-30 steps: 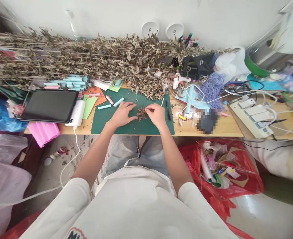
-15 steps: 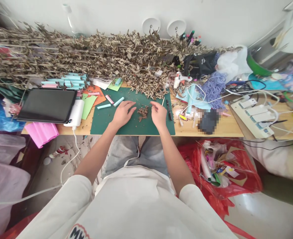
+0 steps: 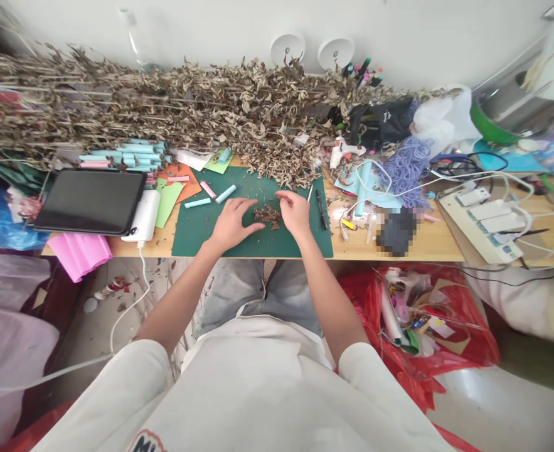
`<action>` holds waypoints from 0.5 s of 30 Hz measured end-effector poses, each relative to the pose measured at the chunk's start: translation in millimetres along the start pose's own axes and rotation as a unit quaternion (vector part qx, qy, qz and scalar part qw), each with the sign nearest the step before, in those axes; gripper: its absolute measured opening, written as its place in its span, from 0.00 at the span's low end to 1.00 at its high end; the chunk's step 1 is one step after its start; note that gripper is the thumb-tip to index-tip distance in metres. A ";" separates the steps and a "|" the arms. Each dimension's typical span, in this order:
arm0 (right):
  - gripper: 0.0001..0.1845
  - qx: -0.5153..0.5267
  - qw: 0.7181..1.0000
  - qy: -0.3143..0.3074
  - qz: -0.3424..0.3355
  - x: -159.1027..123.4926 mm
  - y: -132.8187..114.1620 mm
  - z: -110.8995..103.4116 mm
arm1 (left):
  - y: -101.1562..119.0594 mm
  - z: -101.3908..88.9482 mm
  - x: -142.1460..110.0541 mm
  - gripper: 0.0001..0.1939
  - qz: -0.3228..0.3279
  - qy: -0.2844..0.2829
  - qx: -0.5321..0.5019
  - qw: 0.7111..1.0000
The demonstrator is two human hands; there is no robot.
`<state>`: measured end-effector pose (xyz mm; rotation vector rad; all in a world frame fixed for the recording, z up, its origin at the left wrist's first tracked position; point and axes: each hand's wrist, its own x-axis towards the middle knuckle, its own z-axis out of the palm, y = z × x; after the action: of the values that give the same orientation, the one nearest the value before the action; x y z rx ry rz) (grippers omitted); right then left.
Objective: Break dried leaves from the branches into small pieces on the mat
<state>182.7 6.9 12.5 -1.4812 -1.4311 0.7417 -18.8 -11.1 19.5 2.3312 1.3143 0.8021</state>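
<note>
A small heap of crumbled dried leaves [image 3: 268,217] lies on the green cutting mat [image 3: 196,235]. On its left side my left hand [image 3: 233,222] is open, thumb and fingers spread in a curve towards the heap. Close against its right edge is my right hand [image 3: 294,213], fingers bent inward but apart, with nothing visibly held. Light blue paper rolls [image 3: 225,193] and a pink roll [image 3: 207,190] rest beyond my left hand. A black pen [image 3: 321,209] is to the right of my right hand.
Dried leafy stalks [image 3: 164,107] cover the back of the table. A tablet [image 3: 91,199] and power bank [image 3: 143,215] sit left. To the right are a glue gun [image 3: 345,150], purple yarn [image 3: 406,172] and a power strip [image 3: 484,223]. A red rubbish bag [image 3: 366,295] stands below.
My left hand has opened wider, its thumb now lower beside the heap. My right hand has shifted left to the heap's edge, and the leaf bits sit closer together.
</note>
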 end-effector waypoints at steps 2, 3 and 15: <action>0.18 0.015 0.999 -0.048 -0.016 0.6 2.4 1.3 | -4.1 -5.3 -6.1 0.38 0.012 -0.020 0.036 0.999; 0.18 0.024 0.998 -0.060 -0.021 0.7 3.4 3.2 | -6.3 -5.8 -8.2 0.38 0.013 -0.025 0.045 0.999; 0.13 0.111 0.989 -0.085 -0.043 -5.3 -0.5 6.7 | 9.2 -0.5 -23.6 0.41 -0.016 -0.056 0.141 0.988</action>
<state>175.7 3.1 9.4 -1.2020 -1.4749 0.9593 -22.7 -36.0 17.7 2.5186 1.4957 0.4929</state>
